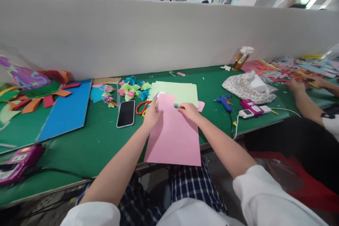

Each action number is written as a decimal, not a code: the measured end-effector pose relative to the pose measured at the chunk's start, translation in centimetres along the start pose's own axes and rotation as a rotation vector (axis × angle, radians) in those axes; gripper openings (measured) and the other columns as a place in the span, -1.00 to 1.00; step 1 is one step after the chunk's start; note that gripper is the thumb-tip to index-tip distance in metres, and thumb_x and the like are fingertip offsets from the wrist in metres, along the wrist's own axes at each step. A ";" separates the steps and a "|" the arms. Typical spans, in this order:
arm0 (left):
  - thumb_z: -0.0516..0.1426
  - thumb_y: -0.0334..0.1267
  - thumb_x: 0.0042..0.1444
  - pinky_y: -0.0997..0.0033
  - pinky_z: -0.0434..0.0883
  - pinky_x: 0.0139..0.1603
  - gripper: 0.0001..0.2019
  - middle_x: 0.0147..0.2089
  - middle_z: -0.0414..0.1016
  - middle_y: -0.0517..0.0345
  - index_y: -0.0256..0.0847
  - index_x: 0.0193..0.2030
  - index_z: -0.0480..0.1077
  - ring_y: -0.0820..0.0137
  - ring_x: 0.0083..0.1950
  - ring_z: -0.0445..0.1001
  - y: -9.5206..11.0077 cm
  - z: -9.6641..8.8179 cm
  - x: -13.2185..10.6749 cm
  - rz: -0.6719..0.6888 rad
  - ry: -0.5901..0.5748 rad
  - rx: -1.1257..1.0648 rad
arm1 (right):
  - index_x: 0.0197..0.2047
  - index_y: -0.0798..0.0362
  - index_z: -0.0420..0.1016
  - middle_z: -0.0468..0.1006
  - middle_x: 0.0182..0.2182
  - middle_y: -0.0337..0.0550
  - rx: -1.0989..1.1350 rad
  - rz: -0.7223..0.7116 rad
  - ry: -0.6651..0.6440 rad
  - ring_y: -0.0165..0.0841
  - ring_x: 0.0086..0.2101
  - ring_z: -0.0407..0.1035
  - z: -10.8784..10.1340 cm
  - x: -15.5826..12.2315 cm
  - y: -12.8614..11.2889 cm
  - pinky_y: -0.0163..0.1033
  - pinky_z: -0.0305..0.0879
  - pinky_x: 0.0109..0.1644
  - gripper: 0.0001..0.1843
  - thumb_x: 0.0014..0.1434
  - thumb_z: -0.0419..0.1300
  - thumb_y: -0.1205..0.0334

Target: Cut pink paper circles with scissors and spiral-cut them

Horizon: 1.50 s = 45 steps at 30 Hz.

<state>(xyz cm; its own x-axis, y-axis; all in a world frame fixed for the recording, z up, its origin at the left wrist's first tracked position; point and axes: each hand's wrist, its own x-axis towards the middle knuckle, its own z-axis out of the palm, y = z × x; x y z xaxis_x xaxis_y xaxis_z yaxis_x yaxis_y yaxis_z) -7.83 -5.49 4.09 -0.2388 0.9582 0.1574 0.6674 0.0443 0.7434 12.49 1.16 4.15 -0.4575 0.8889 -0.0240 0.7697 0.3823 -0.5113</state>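
A pink paper sheet (174, 137) hangs over the table's front edge toward my lap, with a piece gone from its upper right corner. My left hand (152, 116) grips the sheet along its left edge. On the other side, my right hand (190, 112) pinches it at the cut-out corner, fingers bent. Scissors with red handles (143, 107) lie just left of my left hand, partly hidden by it; a bit of yellow handle shows there too. Beneath and behind the pink sheet rest light green paper sheets (182, 90).
A phone (126, 113), crumpled paper pieces (129, 90) and a blue board (67, 113) lie left. To the right are a blue glue gun (224, 102), a purple device (251, 107) with cables, a floral cloth bag (238, 86) and a bottle (242, 58). A co-worker's hands (296, 86) handle paper strips.
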 end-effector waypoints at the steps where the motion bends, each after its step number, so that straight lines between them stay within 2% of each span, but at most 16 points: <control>1: 0.18 -0.35 0.19 -0.06 0.41 0.15 -0.44 0.13 0.46 -0.19 -0.24 0.34 0.24 0.02 0.16 0.46 -0.1 0.4 -0.6 0.046 0.014 0.065 | 0.12 0.08 0.48 0.54 0.05 -0.03 -0.024 -0.020 -0.028 -0.22 -0.07 0.51 0.2 0.5 -0.2 -0.01 0.51 0.00 -0.70 0.38 0.22 0.14; 3: 0.15 -0.30 0.26 -0.12 0.29 0.29 -0.56 0.28 0.35 -0.22 -0.21 0.28 0.32 -0.01 0.32 0.32 -0.2 1.5 -1.7 0.150 -0.015 0.193 | 0.13 0.07 0.47 0.53 0.06 -0.03 -0.072 -0.061 -0.067 -0.22 -0.06 0.51 0.8 1.2 -0.6 0.00 0.51 0.01 -0.69 0.38 0.22 0.14; 5: 0.17 -0.23 0.29 -0.10 0.36 0.25 -0.69 0.22 0.43 -0.12 -0.21 0.15 0.42 0.09 0.24 0.40 -0.3 2.7 -2.2 0.232 -0.094 0.293 | 0.13 0.07 0.47 0.53 0.07 -0.03 -0.121 -0.103 -0.083 -0.21 -0.05 0.50 1.5 1.5 -0.7 0.00 0.51 0.02 -0.69 0.39 0.22 0.14; 8: 0.19 -0.13 0.30 0.00 0.49 0.10 -0.67 0.16 0.47 -0.03 -0.22 0.13 0.42 0.20 0.09 0.50 -0.4 4.1 -2.5 0.298 -0.165 0.416 | 0.13 0.06 0.47 0.52 0.09 -0.02 -0.187 -0.157 -0.065 -0.21 -0.03 0.49 2.4 1.6 -0.5 0.01 0.50 0.04 -0.69 0.39 0.21 0.14; 16: 0.18 -0.13 0.31 0.02 0.51 0.08 -0.65 0.16 0.46 -0.04 -0.21 0.17 0.40 0.20 0.08 0.51 -0.7 5.0 -2.8 0.346 -0.122 0.578 | 0.11 0.07 0.49 0.53 0.08 -0.03 -0.305 -0.250 0.028 -0.21 -0.03 0.49 3.6 1.0 -0.2 0.01 0.49 0.05 -0.72 0.39 0.21 0.15; 31: 0.18 -0.13 0.32 0.04 0.52 0.06 -0.66 0.16 0.47 -0.04 -0.20 0.16 0.41 0.22 0.07 0.52 -1.3 5.2 -2.9 0.378 -0.091 0.536 | 0.03 0.08 0.52 0.56 0.00 -0.06 -0.394 -0.388 0.199 -0.24 -0.08 0.51 5.5 0.1 1.2 -0.02 0.51 0.02 -0.78 0.39 0.21 0.18; 40: 0.17 -0.14 0.32 0.03 0.51 0.09 -0.67 0.19 0.46 -0.05 -0.19 0.15 0.41 0.21 0.09 0.50 -1.8 5.2 -3.2 0.425 -0.061 0.457 | -0.02 0.09 0.53 0.58 -0.04 -0.08 -0.392 -0.398 0.177 -0.27 -0.10 0.51 5.1 0.1 1.5 -0.05 0.50 0.00 -0.82 0.39 0.22 0.19; 45: 0.17 -0.14 0.32 0.02 0.50 0.10 -0.67 0.20 0.45 -0.05 -0.19 0.16 0.41 0.20 0.11 0.50 -1.9 5.2 -3.3 0.430 -0.049 0.425 | -0.18 0.11 0.57 0.59 -0.20 -0.12 -0.355 -0.405 0.190 -0.27 -0.14 0.48 4.9 -0.8 1.0 -0.07 0.44 0.00 -0.88 0.37 0.22 0.27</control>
<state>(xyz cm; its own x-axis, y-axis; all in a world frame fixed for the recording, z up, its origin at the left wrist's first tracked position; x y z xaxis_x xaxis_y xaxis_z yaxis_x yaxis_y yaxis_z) -4.64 -7.30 -1.27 0.1407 0.9269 0.3479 0.9225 -0.2503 0.2938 11.52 -0.41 -0.54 -0.6841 0.6713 0.2852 0.6672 0.7340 -0.1272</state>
